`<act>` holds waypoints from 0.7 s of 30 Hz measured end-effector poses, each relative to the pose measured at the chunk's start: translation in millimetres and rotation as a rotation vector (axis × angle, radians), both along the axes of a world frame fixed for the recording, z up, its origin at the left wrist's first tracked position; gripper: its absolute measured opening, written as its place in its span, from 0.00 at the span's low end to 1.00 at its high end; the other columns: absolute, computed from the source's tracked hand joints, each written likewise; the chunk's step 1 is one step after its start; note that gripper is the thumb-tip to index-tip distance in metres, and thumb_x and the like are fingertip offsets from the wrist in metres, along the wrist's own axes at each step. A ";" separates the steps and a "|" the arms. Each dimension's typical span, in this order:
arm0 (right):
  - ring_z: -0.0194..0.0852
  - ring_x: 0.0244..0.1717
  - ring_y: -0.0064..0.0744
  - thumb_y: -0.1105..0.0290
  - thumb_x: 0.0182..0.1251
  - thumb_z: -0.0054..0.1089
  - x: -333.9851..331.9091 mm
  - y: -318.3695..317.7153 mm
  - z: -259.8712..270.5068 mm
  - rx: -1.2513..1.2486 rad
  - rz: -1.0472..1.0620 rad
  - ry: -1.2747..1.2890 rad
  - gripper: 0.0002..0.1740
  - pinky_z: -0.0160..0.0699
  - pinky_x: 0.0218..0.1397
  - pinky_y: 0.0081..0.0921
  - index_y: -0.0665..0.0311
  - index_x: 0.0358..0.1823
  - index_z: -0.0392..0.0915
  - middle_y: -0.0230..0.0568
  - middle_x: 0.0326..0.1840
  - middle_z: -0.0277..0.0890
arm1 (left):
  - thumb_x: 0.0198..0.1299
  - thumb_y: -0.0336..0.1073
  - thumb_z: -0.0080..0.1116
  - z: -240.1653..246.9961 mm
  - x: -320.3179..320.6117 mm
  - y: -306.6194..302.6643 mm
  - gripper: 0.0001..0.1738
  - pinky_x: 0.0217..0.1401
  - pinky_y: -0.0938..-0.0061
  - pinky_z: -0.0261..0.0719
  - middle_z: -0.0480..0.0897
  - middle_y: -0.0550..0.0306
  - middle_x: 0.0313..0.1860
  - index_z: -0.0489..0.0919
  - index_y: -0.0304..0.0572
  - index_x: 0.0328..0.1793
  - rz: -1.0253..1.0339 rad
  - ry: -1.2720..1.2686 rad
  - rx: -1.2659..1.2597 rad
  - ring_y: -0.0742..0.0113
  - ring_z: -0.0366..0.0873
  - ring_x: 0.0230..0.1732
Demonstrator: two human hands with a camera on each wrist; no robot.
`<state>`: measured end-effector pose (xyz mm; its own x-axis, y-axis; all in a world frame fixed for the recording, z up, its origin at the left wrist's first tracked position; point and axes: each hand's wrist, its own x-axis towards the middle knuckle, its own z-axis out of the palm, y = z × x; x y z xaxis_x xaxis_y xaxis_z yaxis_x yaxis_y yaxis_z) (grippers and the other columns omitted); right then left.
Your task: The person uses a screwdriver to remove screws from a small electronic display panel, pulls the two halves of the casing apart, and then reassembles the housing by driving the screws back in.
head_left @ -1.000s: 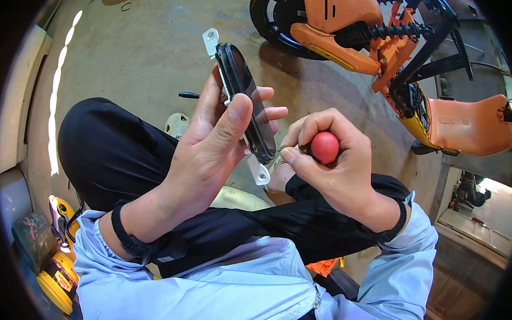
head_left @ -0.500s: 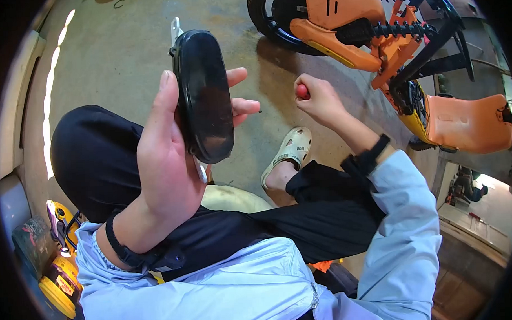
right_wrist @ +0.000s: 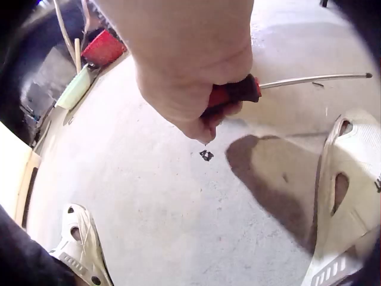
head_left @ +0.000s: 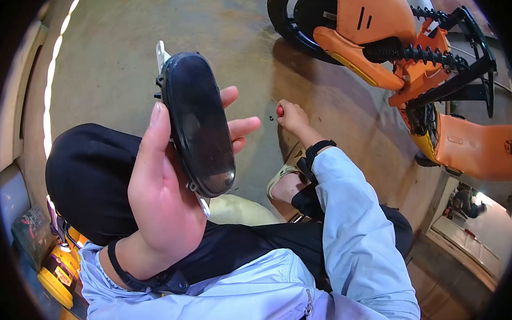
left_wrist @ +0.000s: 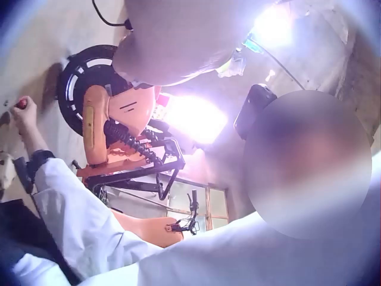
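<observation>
My left hand (head_left: 164, 202) holds up a long oval display unit (head_left: 201, 128) with a glossy black face. Its thumb lies along one edge and the fingers pass behind, their tips showing at the other edge. A white bracket tab (head_left: 161, 53) sticks out at the unit's top, another at its bottom. Low over the floor, my right hand (head_left: 293, 116) grips a screwdriver (right_wrist: 235, 92) by its red and black handle, the shaft pointing away sideways. In the right wrist view, its fingertips are right above a little cluster of small dark screws (right_wrist: 206, 155).
An orange scooter (head_left: 369, 20) with black springs lies on the far right. Clog-style shoes (right_wrist: 348, 196) stand on the concrete floor near the screws. A red dustpan (right_wrist: 102, 49) is further back. Yellow containers (head_left: 60, 274) stand at the left, and a white shelf (head_left: 472, 226) at the right.
My right hand has left the display unit and reached forward and down to the floor with the screwdriver. The left hand has turned the unit so its black face points up toward the head camera.
</observation>
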<state>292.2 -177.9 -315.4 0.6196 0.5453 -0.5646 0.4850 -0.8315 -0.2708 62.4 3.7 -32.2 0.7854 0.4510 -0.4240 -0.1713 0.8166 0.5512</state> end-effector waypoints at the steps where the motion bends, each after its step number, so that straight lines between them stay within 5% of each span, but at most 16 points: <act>1: 0.81 0.52 0.54 0.71 0.56 0.67 -1.1 0.3 -4.8 -0.010 -0.001 -0.007 0.16 0.80 0.52 0.46 0.53 0.46 0.78 0.48 0.46 0.84 | 0.80 0.54 0.26 0.1 1.0 0.3 0.34 0.66 0.63 0.77 0.71 0.39 0.72 0.63 0.37 0.78 0.002 0.006 -0.001 0.49 0.79 0.63; 12: 0.82 0.49 0.56 0.66 0.57 0.68 11.1 0.2 -4.4 0.058 0.046 -0.026 0.16 0.79 0.51 0.48 0.56 0.46 0.77 0.51 0.42 0.83 | 0.77 0.52 0.32 2.9 4.6 2.8 0.32 0.74 0.56 0.67 0.78 0.40 0.65 0.71 0.35 0.72 0.056 0.003 -0.157 0.41 0.77 0.65; 18: 0.80 0.39 0.56 0.52 0.65 0.67 20.5 15.7 139.6 0.382 0.007 -0.027 0.21 0.78 0.46 0.43 0.61 0.44 0.72 0.52 0.33 0.80 | 0.77 0.51 0.31 -0.7 -0.5 0.2 0.32 0.67 0.58 0.72 0.81 0.41 0.57 0.67 0.35 0.74 -0.047 -0.212 -0.052 0.45 0.81 0.57; 21: 0.80 0.35 0.38 0.54 0.68 0.66 14.6 8.4 225.1 0.586 -0.074 -0.025 0.20 0.77 0.43 0.33 0.63 0.42 0.71 0.45 0.32 0.80 | 0.79 0.56 0.27 4.5 -0.4 -6.4 0.36 0.62 0.60 0.75 0.81 0.45 0.52 0.58 0.36 0.80 -0.061 -0.286 -0.044 0.53 0.82 0.50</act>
<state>306.8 -169.5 -90.3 0.6773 0.7165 -0.1671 0.4431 -0.5785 -0.6848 62.0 -2.7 -27.7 0.9008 0.3859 -0.1992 -0.2651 0.8519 0.4516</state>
